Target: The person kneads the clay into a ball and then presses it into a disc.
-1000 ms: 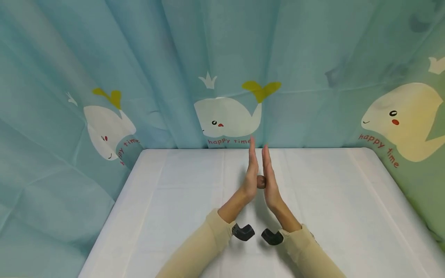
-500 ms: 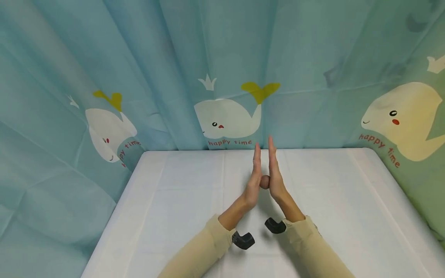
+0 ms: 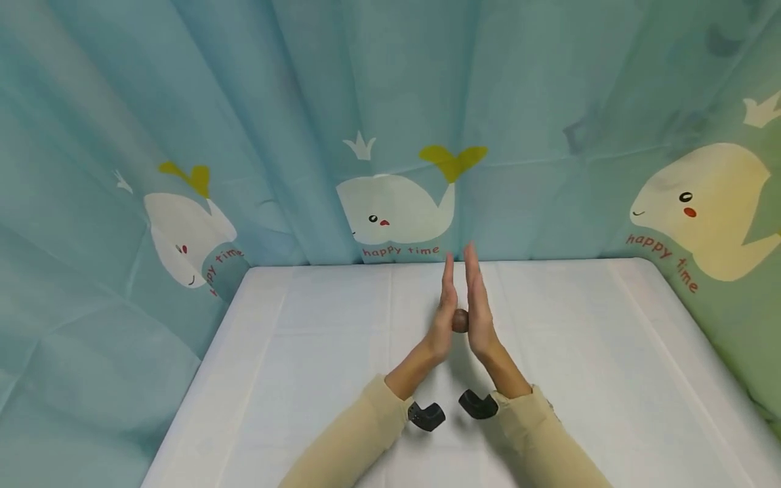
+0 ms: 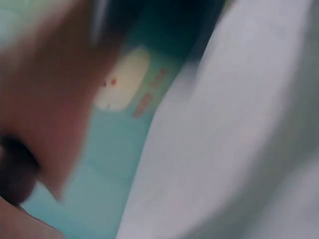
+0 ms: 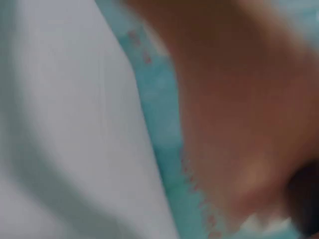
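A small brown ball (image 3: 460, 320) sits between two palms in the head view. My left hand (image 3: 442, 318) presses its palm against the ball from the left, fingers straight and pointing away. From the other side my right hand (image 3: 480, 312) presses too, its fingers also straight, with its tips a little farther forward than the left ones. In the left wrist view the ball (image 4: 17, 174) shows dark and blurred at the lower left edge. The right wrist view catches part of the same ball (image 5: 306, 199) at its lower right edge, beside the blurred palm.
Both hands are above a white-covered table (image 3: 329, 325). Behind it hangs a blue-green curtain (image 3: 525, 135) printed with whales. A black curved mount (image 3: 427, 416) juts from the left cuff, and a similar black mount (image 3: 478, 404) from the right cuff, close together.
The hands have slid against each other: the right fingertips went from behind the left ones to ahead of them, then eased slightly back. The ball stayed between the palms, shifting right, then left.
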Motion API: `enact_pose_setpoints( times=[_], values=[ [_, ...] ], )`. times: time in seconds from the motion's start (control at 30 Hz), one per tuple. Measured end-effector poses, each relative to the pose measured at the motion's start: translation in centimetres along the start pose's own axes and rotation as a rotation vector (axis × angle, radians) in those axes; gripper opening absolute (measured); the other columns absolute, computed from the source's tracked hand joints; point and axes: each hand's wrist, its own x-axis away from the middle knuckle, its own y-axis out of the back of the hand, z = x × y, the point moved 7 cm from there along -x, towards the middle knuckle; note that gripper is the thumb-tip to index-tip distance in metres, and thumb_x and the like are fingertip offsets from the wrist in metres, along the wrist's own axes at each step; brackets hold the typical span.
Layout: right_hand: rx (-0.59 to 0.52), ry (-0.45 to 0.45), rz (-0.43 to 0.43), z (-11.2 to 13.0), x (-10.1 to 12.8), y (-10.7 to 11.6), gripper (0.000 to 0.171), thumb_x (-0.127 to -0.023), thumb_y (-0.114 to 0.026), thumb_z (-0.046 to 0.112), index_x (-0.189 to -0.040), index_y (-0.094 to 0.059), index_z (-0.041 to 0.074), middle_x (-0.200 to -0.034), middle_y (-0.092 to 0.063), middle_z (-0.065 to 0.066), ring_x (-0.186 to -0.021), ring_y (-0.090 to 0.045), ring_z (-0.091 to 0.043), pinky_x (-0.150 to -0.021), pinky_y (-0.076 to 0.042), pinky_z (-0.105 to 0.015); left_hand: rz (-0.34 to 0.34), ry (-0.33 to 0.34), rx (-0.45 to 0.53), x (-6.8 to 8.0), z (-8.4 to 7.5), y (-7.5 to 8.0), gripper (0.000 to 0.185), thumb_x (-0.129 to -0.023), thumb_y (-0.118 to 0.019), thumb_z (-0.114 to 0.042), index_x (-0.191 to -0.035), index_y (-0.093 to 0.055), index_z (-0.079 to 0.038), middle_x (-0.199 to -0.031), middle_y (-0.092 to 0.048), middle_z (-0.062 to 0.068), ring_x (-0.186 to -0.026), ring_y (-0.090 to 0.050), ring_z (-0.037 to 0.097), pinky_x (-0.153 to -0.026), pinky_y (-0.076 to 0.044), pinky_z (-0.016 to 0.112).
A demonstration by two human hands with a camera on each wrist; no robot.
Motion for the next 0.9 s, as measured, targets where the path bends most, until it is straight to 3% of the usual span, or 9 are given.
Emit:
enact_pose_setpoints(
  times=[0.07, 0.17, 0.23, 0.3, 0.4, 0.43, 0.53, 0.73, 0.9],
  values=[
    [-0.065, -0.052, -0.017, -1.2, -0.5, 1.0, 0.059, -0.110, -0.008, 0.053, -0.166, 0.000, 0.036, -0.172, 0.005, 0.010, -0.108, -0.057, -0.001, -0.068, -0.046, -0.023, 0.033, -0.017, 0.017, 0.5, -0.6, -0.8, 0.067, -0.109, -0.007, -0.054, -0.165, 0.012, -0.022, -0.171, 0.016, -0.002, -0.131, -0.040, 0.018, -0.091, -0.041, 0.026],
    [-0.126, -0.104, -0.001, -2.9, 0.1, 1.1, 0.061, -0.108, -0.006, 0.058, -0.165, 0.004, 0.037, -0.172, 0.008, 0.008, -0.052, -0.027, -0.005, -0.041, -0.012, -0.035, 0.037, -0.023, 0.013, 0.5, -1.4, -0.8, 0.069, -0.108, -0.006, -0.057, -0.165, 0.014, -0.023, -0.171, 0.016, -0.005, -0.120, -0.041, 0.014, -0.076, -0.038, 0.023],
    [-0.127, -0.098, 0.033, -3.3, 1.0, 0.1, 0.063, -0.109, -0.005, 0.055, -0.166, 0.005, 0.030, -0.172, 0.009, 0.003, -0.052, -0.033, -0.006, -0.045, -0.022, -0.032, 0.013, -0.038, 0.011, -0.2, -1.7, 0.0, 0.070, -0.108, -0.007, -0.057, -0.165, 0.014, -0.021, -0.171, 0.017, -0.005, -0.143, -0.028, 0.013, -0.103, -0.038, 0.029],
    [-0.110, -0.066, 0.062, -2.9, 1.9, -1.1, 0.062, -0.111, -0.004, 0.050, -0.166, 0.005, 0.023, -0.172, 0.010, 0.000, -0.090, -0.057, -0.001, -0.073, -0.041, -0.026, -0.012, -0.049, -0.011, -1.0, -1.6, 1.0, 0.070, -0.109, -0.007, -0.056, -0.165, 0.013, -0.020, -0.171, 0.017, -0.003, -0.155, 0.004, 0.011, -0.123, -0.011, 0.041],
    [-0.066, -0.025, 0.077, -1.6, 2.6, -2.2, 0.061, -0.111, -0.004, 0.045, -0.166, 0.003, 0.021, -0.172, 0.009, 0.003, -0.152, -0.011, -0.003, -0.120, -0.009, -0.037, -0.016, -0.053, -0.041, -1.7, -0.7, 1.9, 0.067, -0.110, -0.006, -0.052, -0.165, 0.013, -0.019, -0.171, 0.017, 0.000, -0.156, 0.014, 0.016, -0.123, 0.005, 0.053],
    [-0.049, -0.015, 0.075, -1.0, 2.5, -2.2, 0.061, -0.111, -0.005, 0.046, -0.166, 0.001, 0.022, -0.172, 0.009, 0.004, -0.154, 0.011, -0.006, -0.121, 0.006, -0.044, -0.010, -0.035, -0.040, -1.6, -0.3, 1.9, 0.067, -0.109, -0.005, -0.053, -0.165, 0.013, -0.020, -0.172, 0.016, 0.000, -0.157, 0.011, 0.017, -0.123, -0.002, 0.054],
    [0.006, 0.004, 0.059, 0.2, 1.2, -1.4, 0.062, -0.110, -0.007, 0.051, -0.167, -0.001, 0.026, -0.172, 0.007, 0.006, -0.155, 0.018, -0.013, -0.119, 0.013, -0.054, 0.020, -0.008, -0.015, -0.6, 0.3, 1.0, 0.066, -0.109, -0.004, -0.052, -0.164, 0.015, -0.021, -0.171, 0.017, -0.001, -0.156, 0.008, 0.019, -0.122, -0.008, 0.054],
    [-0.010, -0.048, 0.016, -1.4, -1.1, 1.2, 0.059, -0.109, -0.006, 0.055, -0.165, 0.000, 0.038, -0.170, 0.010, 0.017, -0.153, 0.017, -0.004, -0.121, 0.014, -0.050, 0.042, -0.045, 0.035, 1.0, -1.3, -0.9, 0.070, -0.108, -0.007, -0.057, -0.164, 0.015, -0.022, -0.171, 0.018, -0.005, -0.155, 0.015, 0.015, -0.123, 0.003, 0.056],
    [0.010, -0.059, 0.042, -3.0, 1.2, -0.6, 0.057, -0.112, -0.003, 0.043, -0.166, 0.003, 0.028, -0.172, 0.012, 0.007, -0.155, 0.013, -0.010, -0.122, 0.008, -0.051, -0.021, -0.063, -0.059, -0.1, -1.9, 0.6, 0.075, -0.106, -0.006, -0.062, -0.165, 0.012, -0.018, -0.172, 0.015, -0.001, -0.156, 0.013, 0.014, -0.123, 0.006, 0.054]
  ],
)
